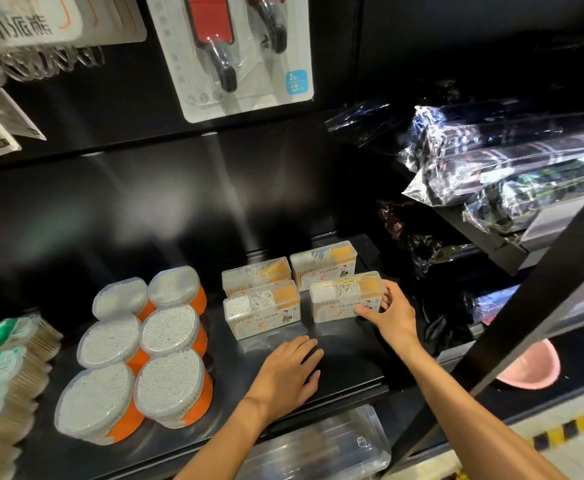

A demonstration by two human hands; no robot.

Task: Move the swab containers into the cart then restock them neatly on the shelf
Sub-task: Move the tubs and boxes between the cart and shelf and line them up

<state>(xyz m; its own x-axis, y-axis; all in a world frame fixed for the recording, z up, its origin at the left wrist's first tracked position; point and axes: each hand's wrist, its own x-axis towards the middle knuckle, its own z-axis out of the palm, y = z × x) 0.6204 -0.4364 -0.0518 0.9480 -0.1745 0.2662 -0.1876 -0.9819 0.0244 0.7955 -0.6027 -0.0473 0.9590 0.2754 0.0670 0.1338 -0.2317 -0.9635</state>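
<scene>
Four swab boxes (346, 295) (labels seemingly blurred)

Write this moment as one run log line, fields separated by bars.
stage: shelf restock | right hand: grips front-right rectangular swab box | left hand: flat on shelf | rectangular boxes on shelf: four

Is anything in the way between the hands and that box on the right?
Nothing visible. The right hand already grips the front right swab box at its right end. The left hand rests flat on the bare shelf in front of the boxes, with open shelf between it and that box.
</scene>
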